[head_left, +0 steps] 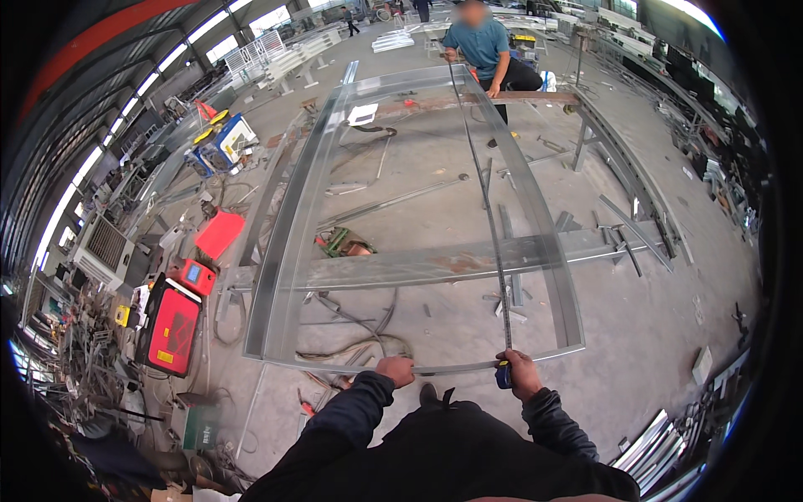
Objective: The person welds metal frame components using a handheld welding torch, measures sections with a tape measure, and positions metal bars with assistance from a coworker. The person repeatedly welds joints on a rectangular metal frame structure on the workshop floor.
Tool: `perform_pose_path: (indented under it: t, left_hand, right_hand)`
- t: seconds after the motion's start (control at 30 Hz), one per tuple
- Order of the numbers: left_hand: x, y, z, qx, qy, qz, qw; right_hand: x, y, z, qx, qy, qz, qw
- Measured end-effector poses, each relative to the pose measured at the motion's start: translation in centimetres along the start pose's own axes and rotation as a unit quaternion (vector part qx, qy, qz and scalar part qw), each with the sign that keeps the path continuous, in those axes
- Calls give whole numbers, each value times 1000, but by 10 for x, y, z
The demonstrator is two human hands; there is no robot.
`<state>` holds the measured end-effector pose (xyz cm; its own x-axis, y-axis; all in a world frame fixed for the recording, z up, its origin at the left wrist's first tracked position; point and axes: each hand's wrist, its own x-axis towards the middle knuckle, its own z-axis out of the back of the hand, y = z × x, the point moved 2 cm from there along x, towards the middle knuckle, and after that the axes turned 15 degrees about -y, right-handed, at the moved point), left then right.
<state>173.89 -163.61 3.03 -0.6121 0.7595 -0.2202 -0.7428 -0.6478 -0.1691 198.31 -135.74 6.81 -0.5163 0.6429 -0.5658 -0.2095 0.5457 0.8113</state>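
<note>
A large rectangular metal frame (285,222) rests on steel supports in front of me. Its near rail runs between my two hands. My right hand (524,376) is closed round a blue tape measure (503,375) at this rail, toward the frame's right corner. The drawn-out tape blade (495,243) stretches away across the frame to its far end, where a co-worker's hand (452,55) is at it. My left hand (396,371) is closed on the near rail, left of the tape measure.
A rusty steel beam (401,269) crosses beneath the frame. On the left stand a red-and-black machine (172,325) and a blue-and-white machine (224,142). Cables (355,341) lie on the floor under the frame. Metal profiles (661,448) are stacked at the lower right. A co-worker (483,46) crouches at the far end.
</note>
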Motion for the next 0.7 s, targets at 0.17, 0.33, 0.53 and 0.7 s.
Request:
perform_pose_path:
  t: [0.17, 0.33, 0.53, 0.7]
  left_hand:
    - [-1, -8, 14, 11, 17, 7, 1000]
    - [-3, 0, 6, 6, 14, 3, 1000]
    - [1, 1, -1, 8, -7, -3, 1000]
    - [0, -1, 1, 3, -12, 4, 1000]
  right_hand:
    - [4, -13, 13, 5, -11, 12, 1000]
    - [4, 6, 17, 6, -42, 39, 998]
    - [9, 35, 16, -7, -55, 57, 997]
    - [10, 34, 18, -23, -41, 49, 998]
